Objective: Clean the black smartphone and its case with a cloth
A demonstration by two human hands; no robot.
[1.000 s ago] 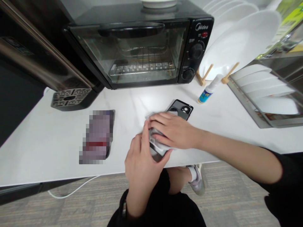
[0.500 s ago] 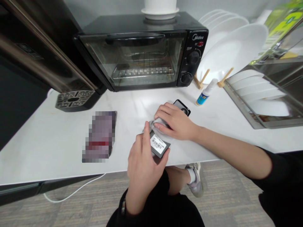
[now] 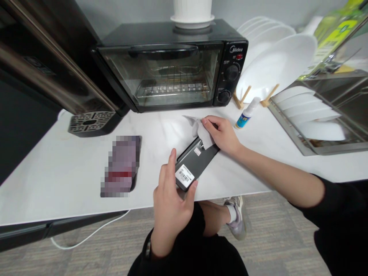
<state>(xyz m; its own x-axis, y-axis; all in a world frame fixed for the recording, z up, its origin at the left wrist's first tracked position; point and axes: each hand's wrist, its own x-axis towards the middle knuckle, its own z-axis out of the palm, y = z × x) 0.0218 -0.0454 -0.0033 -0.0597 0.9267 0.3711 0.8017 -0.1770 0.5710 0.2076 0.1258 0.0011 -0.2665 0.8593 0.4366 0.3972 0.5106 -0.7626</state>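
A dark phone (image 3: pixel 198 161) lies back side up and slanted on the counter, a white barcode label on its near end and a small sticker below its camera. My left hand (image 3: pixel 172 207) grips its near end, index finger along the left edge and thumb at the right corner. In my right hand (image 3: pixel 225 134) is a grey cloth (image 3: pixel 205 136), pinched between thumb and fingers. The cloth covers part of the phone's far end, and one corner of it sticks out to the left. Beyond my right hand stands a small spray bottle (image 3: pixel 243 119) with a blue label.
On the left of the counter (image 3: pixel 71 172) lies another phone-like slab (image 3: pixel 120 166), its face blurred out. A black toaster oven (image 3: pixel 172 76) stands at the back, beside a machine with a drip tray (image 3: pixel 91 122). White plates (image 3: pixel 278 65) and a sink (image 3: pixel 299 142) are at right.
My right hand has slid the cloth away from the label toward the phone's far end, baring the middle of the back. My left hand stays at the near end.
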